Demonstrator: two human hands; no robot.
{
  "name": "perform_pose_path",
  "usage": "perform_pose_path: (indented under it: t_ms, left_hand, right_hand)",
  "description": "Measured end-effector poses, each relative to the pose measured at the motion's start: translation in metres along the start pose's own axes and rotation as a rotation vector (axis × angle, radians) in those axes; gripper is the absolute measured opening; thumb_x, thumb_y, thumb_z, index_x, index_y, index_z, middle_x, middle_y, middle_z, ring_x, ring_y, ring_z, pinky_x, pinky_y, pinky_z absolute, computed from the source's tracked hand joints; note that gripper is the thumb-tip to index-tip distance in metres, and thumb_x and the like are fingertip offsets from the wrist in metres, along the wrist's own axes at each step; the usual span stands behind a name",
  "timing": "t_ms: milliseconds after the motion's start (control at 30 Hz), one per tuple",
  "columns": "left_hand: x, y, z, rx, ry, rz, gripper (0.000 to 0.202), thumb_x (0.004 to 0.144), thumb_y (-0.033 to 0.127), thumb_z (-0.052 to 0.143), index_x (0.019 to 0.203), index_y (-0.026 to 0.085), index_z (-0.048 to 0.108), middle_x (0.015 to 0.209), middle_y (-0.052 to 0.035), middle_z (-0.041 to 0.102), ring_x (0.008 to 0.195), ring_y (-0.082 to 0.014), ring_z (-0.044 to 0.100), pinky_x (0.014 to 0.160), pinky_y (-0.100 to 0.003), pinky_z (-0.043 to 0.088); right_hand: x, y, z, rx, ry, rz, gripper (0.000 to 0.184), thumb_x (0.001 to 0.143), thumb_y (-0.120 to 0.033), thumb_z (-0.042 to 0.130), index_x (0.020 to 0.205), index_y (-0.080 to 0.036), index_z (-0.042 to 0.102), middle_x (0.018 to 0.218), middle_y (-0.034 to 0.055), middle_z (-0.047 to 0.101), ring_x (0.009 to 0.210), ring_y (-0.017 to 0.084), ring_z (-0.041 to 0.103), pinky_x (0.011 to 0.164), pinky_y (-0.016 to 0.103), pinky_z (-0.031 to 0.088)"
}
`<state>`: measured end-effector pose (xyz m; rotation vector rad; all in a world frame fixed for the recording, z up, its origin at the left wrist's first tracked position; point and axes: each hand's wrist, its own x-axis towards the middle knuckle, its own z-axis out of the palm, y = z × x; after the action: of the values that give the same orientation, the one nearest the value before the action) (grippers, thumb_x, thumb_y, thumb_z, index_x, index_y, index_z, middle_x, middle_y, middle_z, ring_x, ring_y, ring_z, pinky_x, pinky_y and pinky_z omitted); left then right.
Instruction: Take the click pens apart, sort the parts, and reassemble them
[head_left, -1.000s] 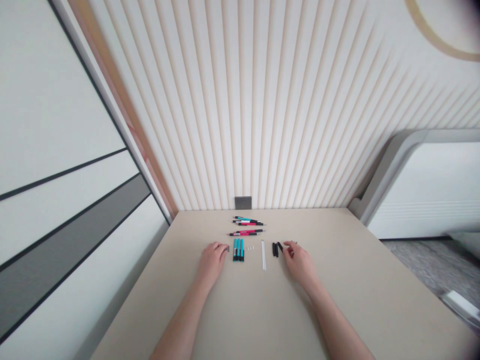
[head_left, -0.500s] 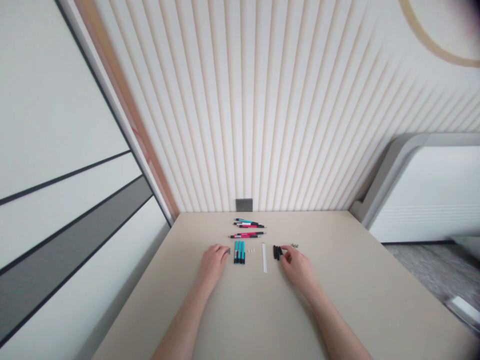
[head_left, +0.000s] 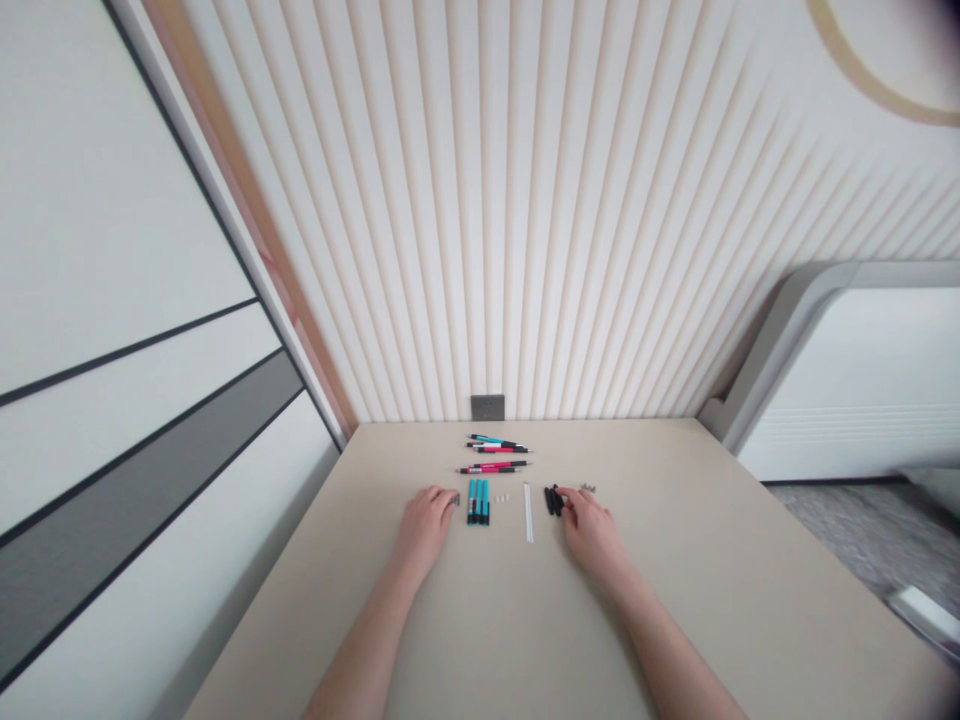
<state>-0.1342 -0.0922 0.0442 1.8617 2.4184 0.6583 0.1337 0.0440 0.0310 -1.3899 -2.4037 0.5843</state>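
Observation:
My left hand (head_left: pixel 426 522) rests on the table with its fingers bent together, the tips at some small grey metal pieces (head_left: pixel 456 499). My right hand (head_left: pixel 591 525) is closed, thumb and forefinger at the rightmost of several black pen grips (head_left: pixel 553 500), partly hiding it. Between the hands lie turquoise pen barrels (head_left: pixel 478 502) with black ends, side by side. Tiny white pieces (head_left: pixel 502 498) sit right of them. Two thin white tubes (head_left: pixel 529 513) lie lengthwise near the grips. More small metal tips (head_left: pixel 588 488) lie just beyond my right hand.
Farther back on the beige table (head_left: pixel 487 620) lie two red and black pens (head_left: pixel 495 467) and a group of turquoise, white and red pens (head_left: pixel 499 444). A ribbed wall with a dark socket (head_left: pixel 487 407) stands behind. A white cabinet (head_left: pixel 150 450) is at left, a grey-white headboard (head_left: pixel 847 380) at right.
The black grips have shifted slightly and sit a little more tilted under my right fingertips. My left hand stays by the metal pieces. The view has moved very slightly.

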Motion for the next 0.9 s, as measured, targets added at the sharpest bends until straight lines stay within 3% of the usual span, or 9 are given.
perform_pose_path:
  t_ms: [367, 533, 700, 900]
  left_hand:
    - [-0.0004, 0.0018, -0.0007, -0.061, 0.079, 0.006, 0.025, 0.092, 0.016, 0.046, 0.105, 0.019, 0.067, 0.099, -0.0077, 0.066, 0.096, -0.0213, 0.060, 0.088, -0.035, 0.047]
    - [-0.0004, 0.0009, 0.0009, -0.053, 0.085, 0.005, 0.025, 0.093, 0.016, 0.045, 0.104, 0.018, 0.067, 0.099, -0.0075, 0.066, 0.095, -0.0214, 0.060, 0.088, -0.035, 0.047]
    - [-0.0003, -0.0015, 0.0034, -0.041, 0.090, 0.008, 0.026, 0.094, 0.017, 0.043, 0.105, 0.018, 0.066, 0.099, -0.0076, 0.066, 0.095, -0.0216, 0.061, 0.088, -0.036, 0.047]
    - [-0.0004, -0.0015, 0.0038, -0.043, 0.096, 0.009, 0.026, 0.093, 0.018, 0.044, 0.104, 0.018, 0.067, 0.099, -0.0074, 0.066, 0.095, -0.0217, 0.061, 0.087, -0.035, 0.048]
  right_hand:
    - [-0.0013, -0.0036, -0.0043, 0.014, -0.009, -0.009, 0.031, 0.092, -0.020, 0.042, 0.115, -0.025, 0.063, 0.115, 0.0065, 0.063, 0.100, 0.019, 0.062, 0.083, 0.028, 0.039]
    - [-0.0015, 0.0004, -0.0055, 0.060, -0.028, -0.024, 0.034, 0.090, -0.024, 0.047, 0.123, -0.024, 0.058, 0.116, 0.0066, 0.060, 0.093, 0.018, 0.062, 0.083, 0.029, 0.039]
    - [-0.0019, -0.0008, -0.0085, 0.062, -0.079, -0.039, 0.045, 0.086, -0.028, 0.056, 0.131, -0.026, 0.052, 0.122, 0.0073, 0.058, 0.104, 0.021, 0.059, 0.088, 0.031, 0.036]
    - [-0.0012, -0.0015, -0.0086, 0.063, -0.066, -0.022, 0.039, 0.088, -0.026, 0.053, 0.128, -0.026, 0.055, 0.119, 0.0068, 0.060, 0.104, 0.020, 0.060, 0.088, 0.030, 0.036]
